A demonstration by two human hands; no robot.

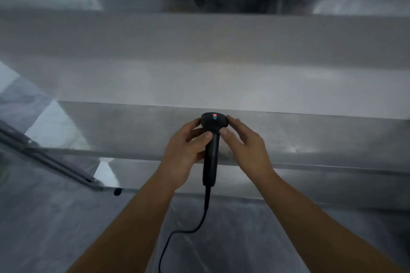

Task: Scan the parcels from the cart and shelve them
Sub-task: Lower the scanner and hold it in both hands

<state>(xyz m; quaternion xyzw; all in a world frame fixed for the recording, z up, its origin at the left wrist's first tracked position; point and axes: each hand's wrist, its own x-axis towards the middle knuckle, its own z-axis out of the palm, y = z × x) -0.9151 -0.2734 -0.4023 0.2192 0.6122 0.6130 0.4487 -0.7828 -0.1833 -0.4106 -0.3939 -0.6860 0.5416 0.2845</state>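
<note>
- While blur smears the grey surfaces (199, 66) behind, the left hand (185, 153) grips the black scanner (211, 157) by its neck.
- The right hand (246, 148) pinches its head.
- Its cable (196, 227) trails downward.

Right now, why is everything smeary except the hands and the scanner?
Head view: what looks like motion blur smears the grey shelf and everything behind it; the barcode scanner, left hand and right hand are fairly sharp.

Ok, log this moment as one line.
left hand: holds scanner | right hand: holds scanner head | cable: runs down toward person | view: blurred
</note>
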